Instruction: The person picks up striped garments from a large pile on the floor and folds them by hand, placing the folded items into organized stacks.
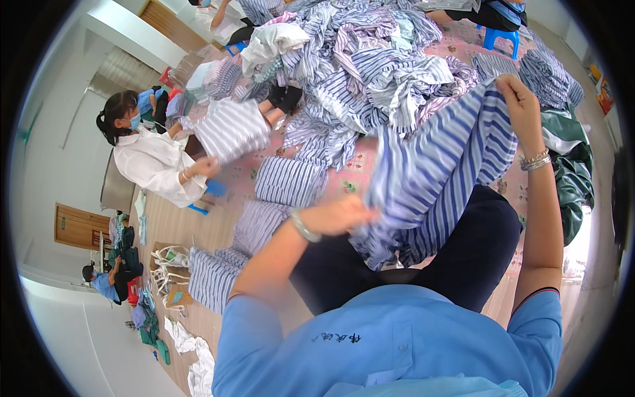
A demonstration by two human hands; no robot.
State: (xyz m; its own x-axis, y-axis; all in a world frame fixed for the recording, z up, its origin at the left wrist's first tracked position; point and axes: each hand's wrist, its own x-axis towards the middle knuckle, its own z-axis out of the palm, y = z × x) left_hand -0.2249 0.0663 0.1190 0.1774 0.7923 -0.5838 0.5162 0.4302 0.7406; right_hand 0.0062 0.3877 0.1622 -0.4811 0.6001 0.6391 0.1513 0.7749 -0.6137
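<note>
A blue-and-white striped cloth garment [436, 168] hangs between my hands above my lap, its left part blurred by motion. My right hand [518, 101], raised at the right, grips its upper corner. Lower down, my left hand [347, 214] is blurred at the garment's left edge and appears to pinch the fabric. Beyond the garment lies a large heap of loose striped cloth [342, 84]. Folded striped stacks stand to the left of my knees, one nearer the heap [290, 181] and one beside my left elbow [213, 280].
A person in a white shirt [154, 164] sits at the left, holding striped cloth [230, 129]. Others sit around the heap. Green fabric [568, 173] and folded stacks [545, 79] lie at the right. A cardboard box with white straps [171, 263] stands on the left floor.
</note>
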